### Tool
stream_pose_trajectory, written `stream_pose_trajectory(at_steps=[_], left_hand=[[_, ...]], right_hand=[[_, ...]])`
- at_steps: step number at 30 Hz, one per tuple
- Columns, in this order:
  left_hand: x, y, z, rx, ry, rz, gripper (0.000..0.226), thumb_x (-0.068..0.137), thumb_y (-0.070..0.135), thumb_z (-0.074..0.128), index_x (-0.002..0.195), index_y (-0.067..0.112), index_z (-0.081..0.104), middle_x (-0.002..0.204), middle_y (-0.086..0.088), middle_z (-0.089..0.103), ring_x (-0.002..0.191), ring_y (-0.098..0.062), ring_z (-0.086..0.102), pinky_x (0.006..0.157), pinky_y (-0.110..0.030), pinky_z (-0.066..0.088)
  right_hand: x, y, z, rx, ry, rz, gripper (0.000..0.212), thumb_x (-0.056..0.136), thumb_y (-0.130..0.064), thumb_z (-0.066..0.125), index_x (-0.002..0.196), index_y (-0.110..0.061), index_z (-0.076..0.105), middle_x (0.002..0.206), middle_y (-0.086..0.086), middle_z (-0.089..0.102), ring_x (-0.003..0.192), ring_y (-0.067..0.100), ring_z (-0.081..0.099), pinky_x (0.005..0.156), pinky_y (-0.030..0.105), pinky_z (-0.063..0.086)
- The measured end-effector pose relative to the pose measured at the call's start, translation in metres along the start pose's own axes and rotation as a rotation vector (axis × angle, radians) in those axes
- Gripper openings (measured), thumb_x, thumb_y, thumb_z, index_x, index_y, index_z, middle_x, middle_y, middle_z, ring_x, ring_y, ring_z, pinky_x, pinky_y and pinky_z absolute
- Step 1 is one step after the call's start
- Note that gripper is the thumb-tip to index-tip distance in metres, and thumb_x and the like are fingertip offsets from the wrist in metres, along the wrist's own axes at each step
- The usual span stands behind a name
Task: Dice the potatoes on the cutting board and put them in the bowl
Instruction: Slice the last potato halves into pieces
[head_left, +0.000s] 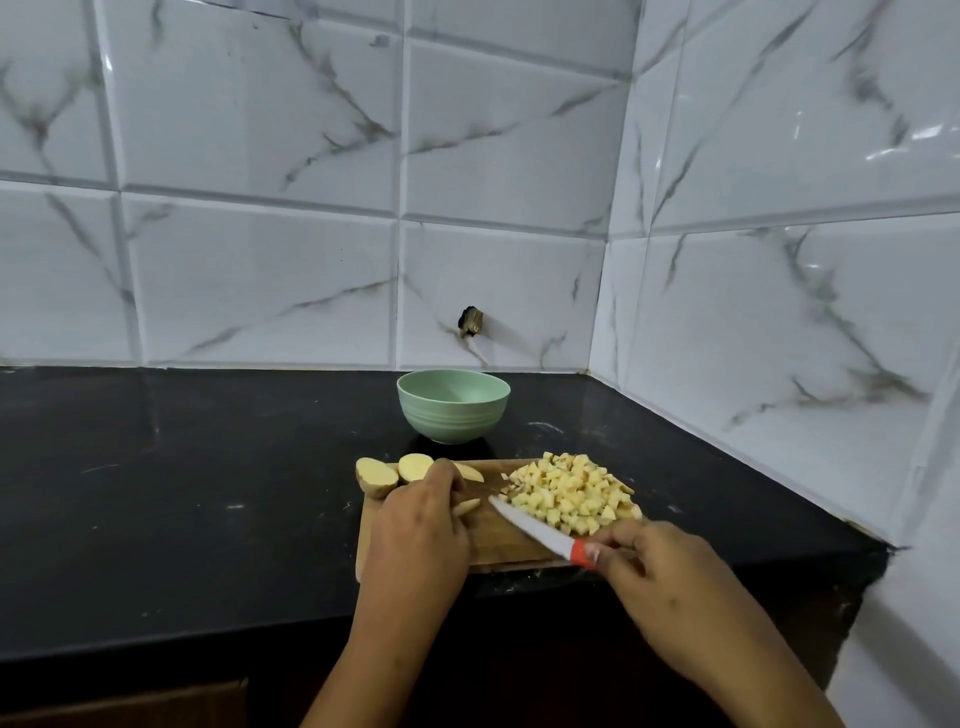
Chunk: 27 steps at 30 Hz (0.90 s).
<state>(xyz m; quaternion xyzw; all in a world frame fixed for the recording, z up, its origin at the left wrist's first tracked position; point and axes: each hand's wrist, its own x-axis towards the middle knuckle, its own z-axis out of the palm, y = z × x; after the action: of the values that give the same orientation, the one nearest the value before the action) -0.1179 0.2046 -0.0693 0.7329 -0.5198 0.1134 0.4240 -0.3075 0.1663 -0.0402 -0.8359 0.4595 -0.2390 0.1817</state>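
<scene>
A wooden cutting board (498, 545) lies on the black counter. A heap of diced potato (571, 493) covers its right part. Two potato halves (389, 474) lie at its far left corner, cut faces showing. My left hand (421, 525) holds a potato piece (467, 505) down on the board with curled fingers. My right hand (649, 566) grips the red handle of a knife (535, 530); the white blade points left, its tip at the edge of the dice heap. A pale green bowl (453, 406) stands behind the board and looks empty.
The black counter (182, 493) runs left and ends at a front edge below my wrists. White marble-pattern tiled walls (779, 312) meet in a corner behind and to the right of the board.
</scene>
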Motion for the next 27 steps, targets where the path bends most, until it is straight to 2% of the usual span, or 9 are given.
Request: stream_pose_trajectory(at_steps=[3,6,10,12,16,21,22,24,27], left_hand=[[-0.001,-0.001,-0.001,-0.036,-0.031,0.028,0.019,0.086,0.006,0.055,0.099,0.02,0.056,0.088,0.009,0.064,0.084,-0.006,0.059,0.075,-0.026,0.049],[-0.001,-0.001,-0.003,-0.066,-0.047,0.053,0.02,0.083,0.005,0.058,0.097,0.02,0.056,0.088,0.012,0.064,0.082,-0.004,0.059,0.072,-0.021,0.048],[0.001,-0.004,-0.003,-0.093,-0.058,0.053,0.021,0.08,0.008,0.063,0.095,0.02,0.056,0.08,0.015,0.062,0.074,-0.001,0.059,0.065,-0.011,0.044],[0.002,-0.004,-0.003,-0.102,-0.053,0.046,0.021,0.08,0.012,0.068,0.096,0.021,0.057,0.078,0.018,0.059,0.071,0.002,0.056,0.065,-0.005,0.041],[0.003,-0.005,-0.001,-0.077,-0.054,0.024,0.018,0.082,0.015,0.068,0.099,0.02,0.063,0.089,0.011,0.067,0.084,-0.003,0.061,0.074,-0.013,0.045],[0.003,-0.005,0.0,-0.091,-0.044,0.004,0.013,0.08,0.015,0.071,0.09,0.019,0.064,0.084,0.011,0.068,0.082,-0.003,0.061,0.068,-0.007,0.04],[0.002,-0.004,-0.001,-0.093,-0.034,0.0,0.013,0.079,0.015,0.072,0.088,0.02,0.063,0.082,0.013,0.067,0.081,-0.002,0.062,0.07,-0.009,0.041],[0.001,-0.003,-0.002,-0.1,-0.014,-0.011,0.018,0.076,0.015,0.075,0.081,0.024,0.059,0.076,0.016,0.064,0.08,-0.003,0.063,0.079,-0.022,0.046],[0.0,-0.002,-0.003,-0.116,-0.008,-0.019,0.026,0.074,0.015,0.076,0.077,0.028,0.054,0.073,0.016,0.064,0.079,-0.003,0.064,0.083,-0.036,0.048]], right_hand=[[0.004,0.0,0.002,-0.013,0.058,-0.008,0.022,0.098,-0.044,0.046,0.103,-0.033,0.065,0.072,-0.008,0.061,0.056,0.006,0.052,0.053,0.022,0.041],[-0.002,-0.009,0.008,0.029,0.074,-0.07,0.022,0.097,-0.044,0.046,0.11,-0.035,0.062,0.074,-0.011,0.06,0.058,0.004,0.051,0.051,0.019,0.038],[-0.014,-0.023,0.023,-0.035,0.153,-0.136,0.038,0.101,-0.04,0.037,0.139,-0.04,0.041,0.109,-0.014,0.06,0.09,0.001,0.056,0.074,0.018,0.047],[-0.016,-0.029,0.026,-0.087,0.146,-0.132,0.044,0.103,-0.036,0.034,0.146,-0.041,0.029,0.116,-0.012,0.058,0.099,0.004,0.056,0.079,0.02,0.047],[-0.013,-0.034,0.034,-0.227,0.087,-0.125,0.051,0.104,-0.027,0.033,0.15,-0.04,0.017,0.113,-0.008,0.059,0.097,0.01,0.058,0.074,0.025,0.047],[-0.007,-0.036,0.043,-0.366,0.01,-0.145,0.064,0.099,-0.009,0.037,0.152,-0.031,0.01,0.115,0.0,0.058,0.099,0.018,0.058,0.067,0.027,0.04],[-0.005,-0.035,0.042,-0.365,0.031,-0.155,0.062,0.099,-0.01,0.037,0.152,-0.032,0.013,0.113,-0.001,0.058,0.094,0.017,0.057,0.064,0.025,0.039],[-0.003,-0.031,0.039,-0.336,0.098,-0.171,0.057,0.101,-0.016,0.037,0.151,-0.035,0.018,0.108,-0.004,0.059,0.081,0.013,0.05,0.052,0.021,0.033],[-0.007,-0.028,0.037,-0.289,0.122,-0.172,0.057,0.102,-0.019,0.037,0.151,-0.038,0.015,0.104,-0.005,0.057,0.08,0.011,0.047,0.057,0.023,0.036]])
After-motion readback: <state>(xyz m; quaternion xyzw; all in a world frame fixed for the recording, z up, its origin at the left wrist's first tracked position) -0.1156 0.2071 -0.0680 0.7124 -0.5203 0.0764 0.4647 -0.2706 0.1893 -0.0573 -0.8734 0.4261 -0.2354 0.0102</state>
